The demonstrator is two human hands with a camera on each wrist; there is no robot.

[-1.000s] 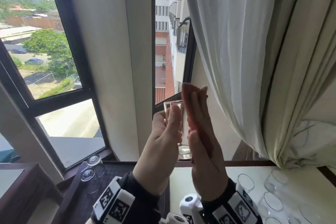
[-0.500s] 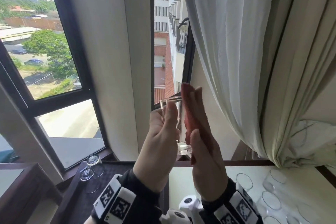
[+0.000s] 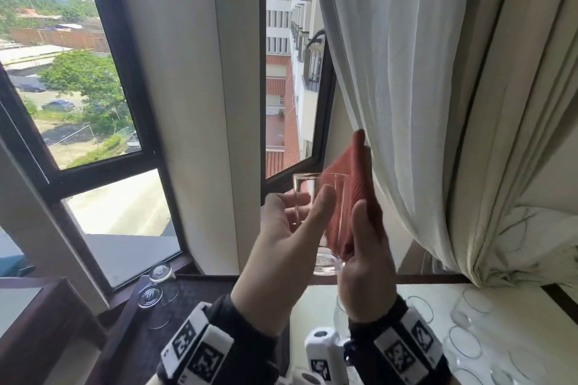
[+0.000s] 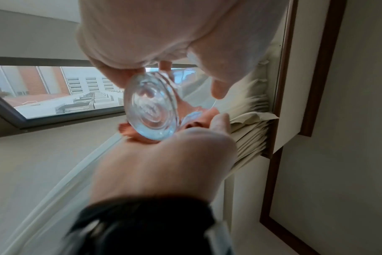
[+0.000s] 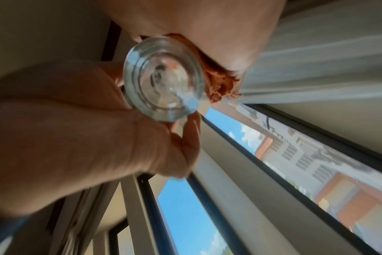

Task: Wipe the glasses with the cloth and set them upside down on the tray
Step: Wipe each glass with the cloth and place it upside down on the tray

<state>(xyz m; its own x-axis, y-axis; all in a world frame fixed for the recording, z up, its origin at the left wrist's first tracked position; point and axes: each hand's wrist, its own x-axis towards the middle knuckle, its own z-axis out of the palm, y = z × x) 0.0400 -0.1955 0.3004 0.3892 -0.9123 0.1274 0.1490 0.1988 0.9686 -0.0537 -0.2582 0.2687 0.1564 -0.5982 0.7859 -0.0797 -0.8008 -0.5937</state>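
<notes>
In the centre of the head view, both hands are raised in front of the window with a clear glass (image 3: 319,222) held upright between them, mouth up and thick base down. The left hand (image 3: 281,259) has its thumb and fingers curled round the glass wall, gripping it. The right hand (image 3: 362,262) holds a red cloth (image 3: 350,194) flat against the right side of the glass, thumb pinning the cloth to the palm; the cloth's upper corner sticks up above the rim beside the white curtain (image 3: 422,103). Both wrist views look up at the round base of the glass, with the cloth's frayed edge beside it. At the lower left of the head view, two glasses (image 3: 156,284) stand upside down on the dark tray (image 3: 200,294). At the lower right, several upright glasses (image 3: 463,341) stand on the pale tabletop (image 3: 319,306).
</notes>
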